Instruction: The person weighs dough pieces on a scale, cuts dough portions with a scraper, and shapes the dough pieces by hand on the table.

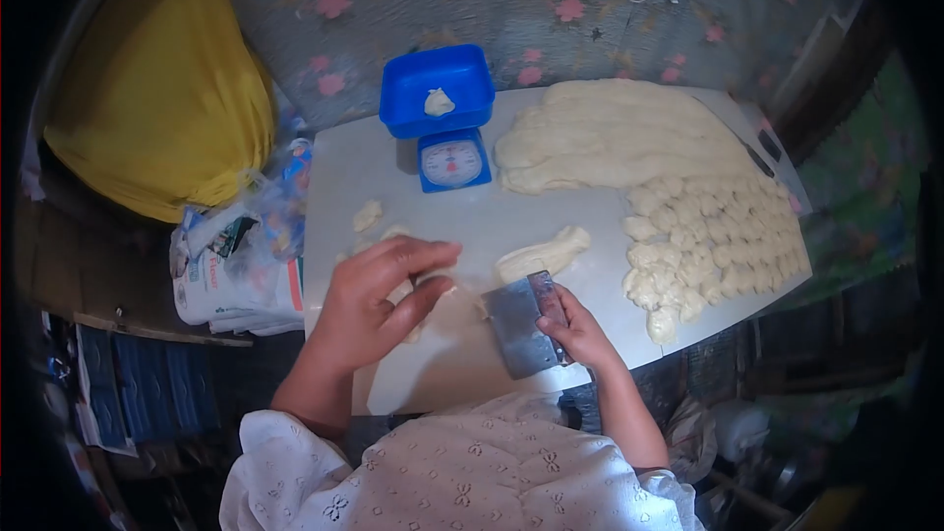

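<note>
My right hand (582, 332) grips the handle of a bench scraper (518, 332), its metal blade held over the front of the table. My left hand (374, 297) is above the table to the left, thumb and fingers apart with nothing visible between them. Pale dough lies partly hidden behind and below it. Just beyond the scraper is a dough strip (543, 256). A small lump of dough (368, 215) rests farther left. At the back stands a blue kitchen scale (453, 161), whose blue tray (413, 114) holds a dough piece (440, 102).
A large dough slab (610, 138) covers the table's back right, with rows of small dough pieces (713, 236) before it. A knife (757, 159) lies by the right edge. Flour bags (231, 285) and a yellow cloth (162, 88) are at left.
</note>
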The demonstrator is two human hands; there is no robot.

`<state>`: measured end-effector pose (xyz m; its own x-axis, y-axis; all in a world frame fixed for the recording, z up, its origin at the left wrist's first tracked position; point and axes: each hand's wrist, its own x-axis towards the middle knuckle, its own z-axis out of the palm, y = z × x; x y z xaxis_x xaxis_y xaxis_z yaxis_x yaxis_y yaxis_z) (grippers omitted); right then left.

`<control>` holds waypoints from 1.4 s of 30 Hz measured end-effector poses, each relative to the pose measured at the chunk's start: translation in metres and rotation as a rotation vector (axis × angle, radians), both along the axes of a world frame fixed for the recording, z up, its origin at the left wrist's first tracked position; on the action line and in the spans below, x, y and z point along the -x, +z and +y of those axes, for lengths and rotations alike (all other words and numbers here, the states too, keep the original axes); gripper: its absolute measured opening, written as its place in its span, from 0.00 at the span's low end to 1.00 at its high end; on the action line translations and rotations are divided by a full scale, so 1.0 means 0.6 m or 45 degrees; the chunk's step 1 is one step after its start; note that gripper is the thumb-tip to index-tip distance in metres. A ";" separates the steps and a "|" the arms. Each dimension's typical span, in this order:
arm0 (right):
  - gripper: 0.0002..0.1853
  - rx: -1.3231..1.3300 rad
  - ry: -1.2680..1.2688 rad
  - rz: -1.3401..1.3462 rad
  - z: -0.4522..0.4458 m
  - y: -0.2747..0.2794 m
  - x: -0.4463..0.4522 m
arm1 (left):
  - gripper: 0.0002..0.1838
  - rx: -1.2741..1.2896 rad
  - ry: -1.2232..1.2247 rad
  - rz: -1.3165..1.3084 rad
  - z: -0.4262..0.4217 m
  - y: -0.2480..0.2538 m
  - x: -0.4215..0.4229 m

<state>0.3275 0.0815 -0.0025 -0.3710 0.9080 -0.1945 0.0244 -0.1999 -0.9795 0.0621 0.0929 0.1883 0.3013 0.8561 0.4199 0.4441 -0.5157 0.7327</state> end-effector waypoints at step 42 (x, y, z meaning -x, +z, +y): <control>0.32 -0.165 0.094 -0.302 -0.013 0.101 0.059 | 0.14 0.526 0.351 0.221 -0.087 -0.296 -0.024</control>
<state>0.2922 0.0740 0.0579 -0.3952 0.9032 -0.1676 0.2659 -0.0621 -0.9620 0.0765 0.0409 0.0105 0.0767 0.9970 -0.0058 0.6554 -0.0460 0.7539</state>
